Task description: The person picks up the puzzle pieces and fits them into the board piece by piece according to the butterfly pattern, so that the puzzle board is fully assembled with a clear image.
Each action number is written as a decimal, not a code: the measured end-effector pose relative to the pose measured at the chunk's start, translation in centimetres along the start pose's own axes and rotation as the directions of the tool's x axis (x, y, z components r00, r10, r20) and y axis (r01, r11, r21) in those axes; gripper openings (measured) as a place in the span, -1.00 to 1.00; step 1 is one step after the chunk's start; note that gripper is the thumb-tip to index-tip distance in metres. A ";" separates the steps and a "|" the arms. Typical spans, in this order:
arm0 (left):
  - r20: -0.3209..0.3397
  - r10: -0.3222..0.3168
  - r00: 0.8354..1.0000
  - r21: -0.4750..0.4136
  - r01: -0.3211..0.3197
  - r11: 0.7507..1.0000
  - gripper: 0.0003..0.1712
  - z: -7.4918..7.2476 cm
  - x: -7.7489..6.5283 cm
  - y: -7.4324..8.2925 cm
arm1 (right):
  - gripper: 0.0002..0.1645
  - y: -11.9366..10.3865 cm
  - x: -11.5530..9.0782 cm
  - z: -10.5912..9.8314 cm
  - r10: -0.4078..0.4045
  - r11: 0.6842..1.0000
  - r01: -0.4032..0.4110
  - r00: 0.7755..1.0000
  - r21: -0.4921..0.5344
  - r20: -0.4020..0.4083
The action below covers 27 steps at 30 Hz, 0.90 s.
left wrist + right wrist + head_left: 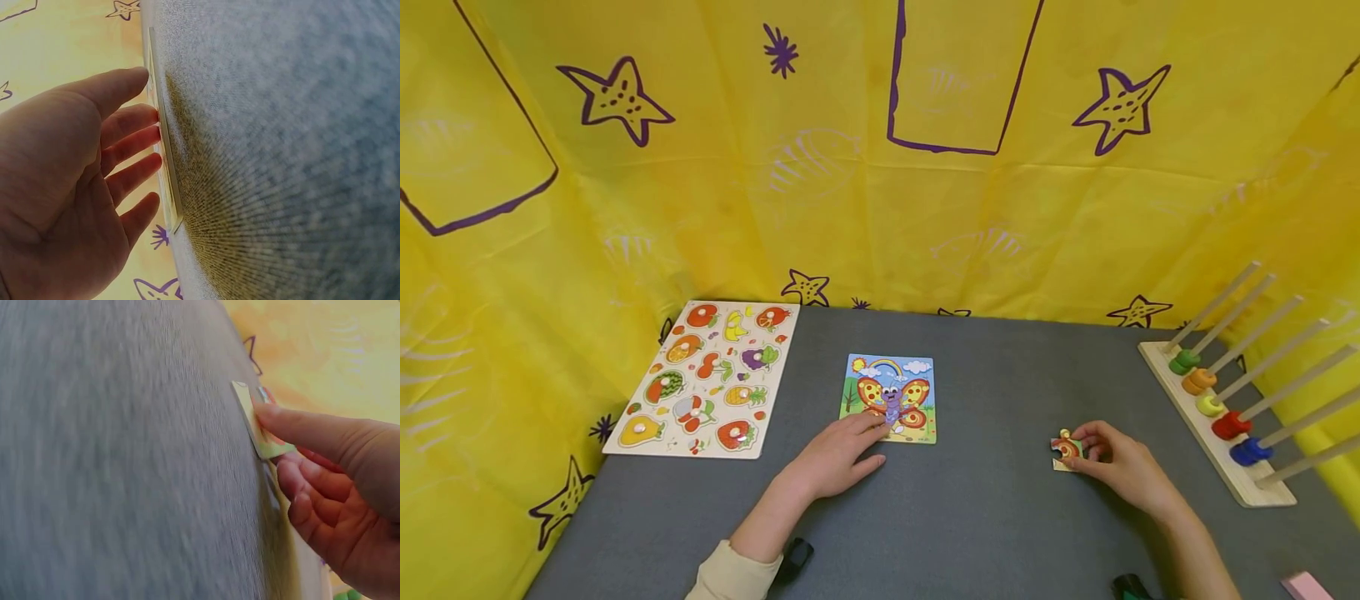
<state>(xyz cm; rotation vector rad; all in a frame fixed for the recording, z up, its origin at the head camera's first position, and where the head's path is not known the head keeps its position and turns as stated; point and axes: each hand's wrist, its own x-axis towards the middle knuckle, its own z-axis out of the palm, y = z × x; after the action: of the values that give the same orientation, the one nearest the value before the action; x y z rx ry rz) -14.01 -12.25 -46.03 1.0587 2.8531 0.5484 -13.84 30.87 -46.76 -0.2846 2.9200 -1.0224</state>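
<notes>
A small square butterfly jigsaw puzzle (917, 371) lies near the middle of the grey table, with a sun, rainbow and clouds on it. My left hand (842, 454) rests its fingertips on the puzzle's lower left part and hides that corner. Seen from the left wrist, the fingers (134, 144) are loosely bent, touching the thin board (164, 125). To the right, my right hand (1116, 467) pinches a puzzle piece (1063, 450) with a red and yellow pattern and a green edge. The right wrist view shows the thumb (300, 425) on the face of this piece (247, 412).
At the left lies a fruit knob-puzzle board (707, 392). A wooden peg stacker (1225, 442) with coloured rings stands at the right. A pink block (1303, 586) sits at the lower right edge. Yellow patterned cloth (850, 208) hangs behind and beside the table.
</notes>
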 end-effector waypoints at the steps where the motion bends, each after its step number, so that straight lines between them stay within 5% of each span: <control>1: 0.001 -0.001 1.000 -0.007 0.001 1.000 -0.48 0.0 0.0 0.0 | -0.62 -0.2 0.2 0.1 -0.007 1.000 0.007 1.000 0.020 -0.009; 6: 0.009 -0.017 1.000 -0.039 0.018 0.999 -0.47 -0.1 0.0 0.1 | -0.77 -1.4 1.3 1.2 -0.012 0.982 0.010 1.000 0.191 0.011; 11: 0.016 -0.029 0.999 -0.041 0.029 0.999 -0.46 0.1 0.1 0.1 | -0.68 -3.3 2.8 2.8 0.014 0.915 -0.056 0.994 0.399 0.108; 18: 0.017 -0.035 0.999 -0.029 0.036 0.999 -0.48 0.3 0.1 0.2 | -0.66 -7.1 4.9 6.1 0.015 0.844 -0.100 0.986 0.527 0.164; 22: 0.016 -0.038 0.999 -0.028 0.038 0.999 -0.48 0.3 0.2 0.3 | -0.68 -9.1 6.1 8.2 0.010 0.838 -0.096 0.987 0.538 0.161; 27: 0.019 -0.046 0.999 -0.020 0.046 0.999 -0.49 0.3 0.2 0.4 | -0.74 -10.9 7.6 10.0 -0.007 0.882 -0.053 0.992 0.468 0.125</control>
<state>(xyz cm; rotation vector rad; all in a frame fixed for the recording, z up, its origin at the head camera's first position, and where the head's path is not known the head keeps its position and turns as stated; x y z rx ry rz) -13.87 -11.79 -46.12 0.9869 2.8420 0.5594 -18.62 14.95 -47.54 -0.2768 2.4523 -1.5970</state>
